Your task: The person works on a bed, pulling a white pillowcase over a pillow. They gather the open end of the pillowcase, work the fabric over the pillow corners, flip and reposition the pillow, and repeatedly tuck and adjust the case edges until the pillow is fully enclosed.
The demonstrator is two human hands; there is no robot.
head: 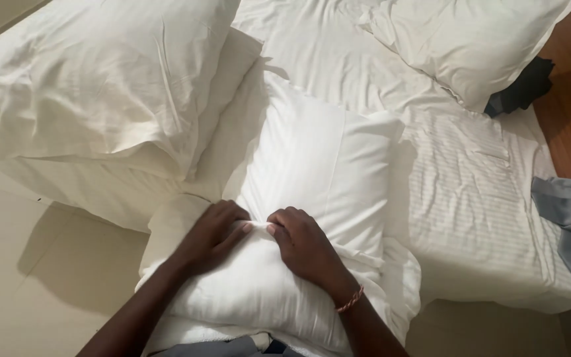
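In the pillowcase (325, 158), a pillow (246, 291).

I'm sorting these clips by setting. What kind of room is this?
Most likely a bedroom, perhaps a hotel room: a bed with a white sheet, several white pillows, and both hands, left hand and right hand, gripping a pillow at the bed's edge.

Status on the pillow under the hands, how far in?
Mostly cased: the white striped pillowcase covers the far end of the plump white pillow. In hand: left hand and right hand grip its bunched open edge. Left: the near end remains bare.
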